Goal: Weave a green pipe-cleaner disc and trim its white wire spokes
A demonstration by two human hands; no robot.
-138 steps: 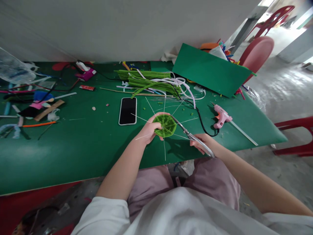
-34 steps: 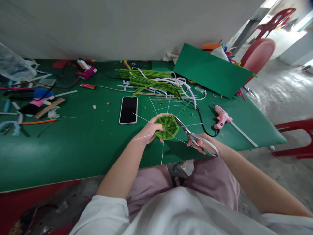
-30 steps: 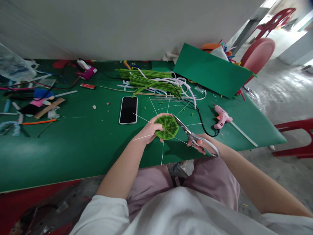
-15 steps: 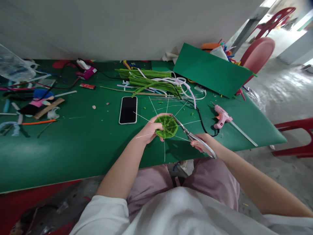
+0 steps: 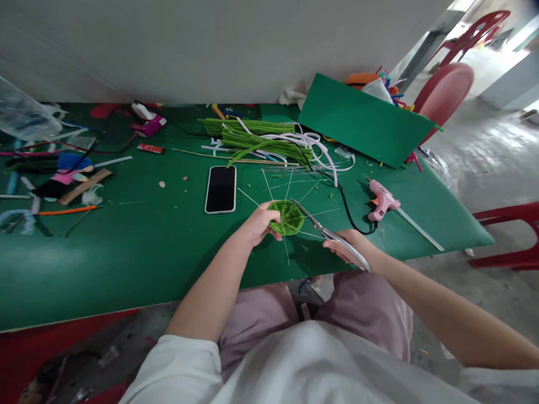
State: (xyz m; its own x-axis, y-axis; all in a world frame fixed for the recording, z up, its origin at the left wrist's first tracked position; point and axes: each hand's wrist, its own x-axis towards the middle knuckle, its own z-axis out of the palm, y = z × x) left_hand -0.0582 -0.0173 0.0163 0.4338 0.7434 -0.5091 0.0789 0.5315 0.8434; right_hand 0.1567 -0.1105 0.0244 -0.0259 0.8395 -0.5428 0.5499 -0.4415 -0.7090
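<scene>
My left hand (image 5: 264,223) grips the left edge of a small green woven disc (image 5: 288,217), thumb on top, above the table's front part. Several thin pale wires stick out from the disc all round, like spokes. My right hand (image 5: 343,245) is closed round the handles of metal scissors (image 5: 322,227). The blades reach up and left to the disc's upper right edge, close to the wires; whether they touch one I cannot tell. Behind the disc lie loose wires and small green scraps.
A phone (image 5: 221,189) lies left of the disc, and a pink glue gun (image 5: 382,201) with its black cord to the right. Bundled green pipe cleaners (image 5: 265,137) are behind. A green board (image 5: 364,120) leans at the back right. Craft scraps and a doll (image 5: 69,171) are at left.
The disc has tilted and turned slightly in my left hand, its wires shifting with it. The scissors have moved a little left and down with my right hand.
</scene>
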